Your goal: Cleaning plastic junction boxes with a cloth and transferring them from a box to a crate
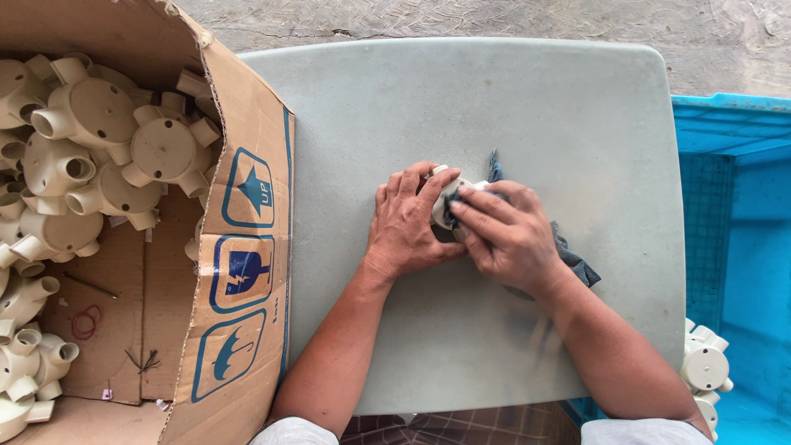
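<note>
A cream plastic junction box [446, 200] is resting on the table [494, 107], largely covered, with a dark grey cloth [574, 262] lying against it.

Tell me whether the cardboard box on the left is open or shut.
Open: the cardboard box has its flap folded out onto the table, exposing cream plastic junction fittings piled inside.

Small workshop or packing station, set on a bare concrete floor [494, 21]. Grey plastic table [511, 107] at centre; at 9 o'clock, cardboard box [239, 272] of cream plastic pipe fittings [91, 115]. At 3 o'clock, blue plastic crate [741, 206] with more fittings.
</note>
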